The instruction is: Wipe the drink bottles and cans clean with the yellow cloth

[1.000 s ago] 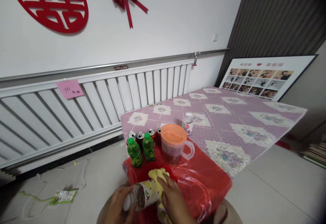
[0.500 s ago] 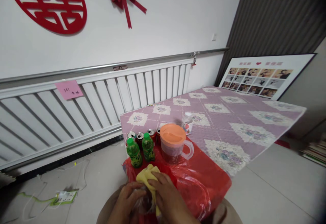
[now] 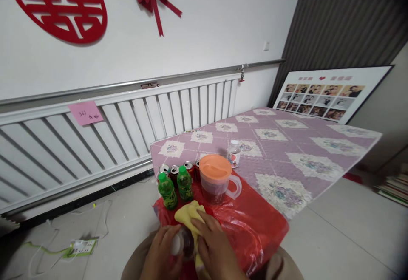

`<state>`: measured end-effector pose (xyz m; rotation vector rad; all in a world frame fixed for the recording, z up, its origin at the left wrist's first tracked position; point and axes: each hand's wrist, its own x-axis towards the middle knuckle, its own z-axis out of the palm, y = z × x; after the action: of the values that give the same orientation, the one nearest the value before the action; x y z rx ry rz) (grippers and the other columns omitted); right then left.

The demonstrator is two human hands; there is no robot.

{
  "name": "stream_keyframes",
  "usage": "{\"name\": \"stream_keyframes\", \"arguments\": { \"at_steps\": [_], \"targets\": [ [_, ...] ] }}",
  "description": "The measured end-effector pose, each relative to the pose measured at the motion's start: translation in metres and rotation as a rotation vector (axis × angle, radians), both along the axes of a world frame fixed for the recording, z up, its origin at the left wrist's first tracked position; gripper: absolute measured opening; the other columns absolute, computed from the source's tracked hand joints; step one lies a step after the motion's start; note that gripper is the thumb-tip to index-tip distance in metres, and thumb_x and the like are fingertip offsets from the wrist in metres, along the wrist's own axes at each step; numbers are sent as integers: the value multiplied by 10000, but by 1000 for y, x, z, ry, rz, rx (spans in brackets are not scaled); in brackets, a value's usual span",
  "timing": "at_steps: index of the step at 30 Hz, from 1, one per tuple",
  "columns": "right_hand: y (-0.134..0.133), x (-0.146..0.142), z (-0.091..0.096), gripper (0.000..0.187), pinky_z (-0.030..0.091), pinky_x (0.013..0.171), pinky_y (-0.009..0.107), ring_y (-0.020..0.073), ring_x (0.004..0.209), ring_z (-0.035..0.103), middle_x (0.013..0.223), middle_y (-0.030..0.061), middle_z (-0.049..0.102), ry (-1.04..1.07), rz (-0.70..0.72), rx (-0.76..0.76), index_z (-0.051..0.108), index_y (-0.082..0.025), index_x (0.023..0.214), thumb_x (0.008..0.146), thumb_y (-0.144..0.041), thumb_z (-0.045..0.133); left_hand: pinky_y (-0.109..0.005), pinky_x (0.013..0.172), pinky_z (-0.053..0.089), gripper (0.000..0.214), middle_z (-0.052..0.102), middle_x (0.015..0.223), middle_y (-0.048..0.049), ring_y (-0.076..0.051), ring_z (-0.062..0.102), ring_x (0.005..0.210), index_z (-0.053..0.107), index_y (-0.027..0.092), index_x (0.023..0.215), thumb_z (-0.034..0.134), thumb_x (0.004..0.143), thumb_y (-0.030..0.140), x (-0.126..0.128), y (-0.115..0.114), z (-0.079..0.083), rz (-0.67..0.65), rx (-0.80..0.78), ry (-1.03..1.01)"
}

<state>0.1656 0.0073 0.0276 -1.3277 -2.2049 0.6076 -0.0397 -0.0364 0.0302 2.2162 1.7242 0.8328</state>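
My left hand (image 3: 162,252) is closed round a clear bottle (image 3: 188,241) with a whitish round end that looks like a cap. Its lower part is hidden by my fingers. My right hand (image 3: 213,246) grips a yellow cloth (image 3: 191,215) and presses it against the bottle's side. Just beyond my hands, two green-capped drink bottles (image 3: 167,193) stand upright on red plastic sheeting (image 3: 255,224). Right of them is a clear pitcher (image 3: 215,190) with an orange lid (image 3: 215,167).
Several drink cans (image 3: 174,171) stand behind the green bottles. A small white-capped bottle (image 3: 233,154) is behind the pitcher, on the purple floral tablecloth (image 3: 219,144). A white radiator (image 3: 127,123) runs along the wall. A power strip (image 3: 81,247) lies on the floor at left.
The bottle has turned in my left hand, bringing its whitish end into view. My right hand and the cloth have shifted slightly right, and the cloth's top has spread out.
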Motion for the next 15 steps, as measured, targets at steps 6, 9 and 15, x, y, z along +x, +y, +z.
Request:
{"name": "stream_keyframes", "arguments": {
  "at_steps": [6, 9, 15],
  "targets": [
    [-7, -8, 3, 602, 462, 1145, 447, 304, 1392, 508, 1502, 80, 573, -123, 41, 114, 625, -281, 1380, 835, -32, 576, -422, 938, 629, 369, 754, 1155, -132, -270, 748, 1067, 667, 171, 1218, 590, 859, 200, 17, 8, 13, 133, -62, -109],
    [-9, -4, -5, 611, 466, 1144, 448, 309, 1388, 514, 1502, 89, 568, -154, 35, 110, 624, -278, 1383, 829, -25, 572, -466, 913, 626, 346, 741, 1094, -126, -281, 742, 1012, 682, 177, 1174, 581, 844, 207, 24, 19, 13, 192, -62, -180],
    [-11, 7, -16, 609, 500, 1106, 462, 314, 1384, 519, 1521, 94, 547, -58, -24, 114, 615, -295, 1392, 842, -42, 547, -440, 878, 609, 479, 668, 1076, -141, -280, 700, 997, 667, 142, 1294, 561, 827, 151, 38, 40, 18, 174, -129, -193]
  ]
}}
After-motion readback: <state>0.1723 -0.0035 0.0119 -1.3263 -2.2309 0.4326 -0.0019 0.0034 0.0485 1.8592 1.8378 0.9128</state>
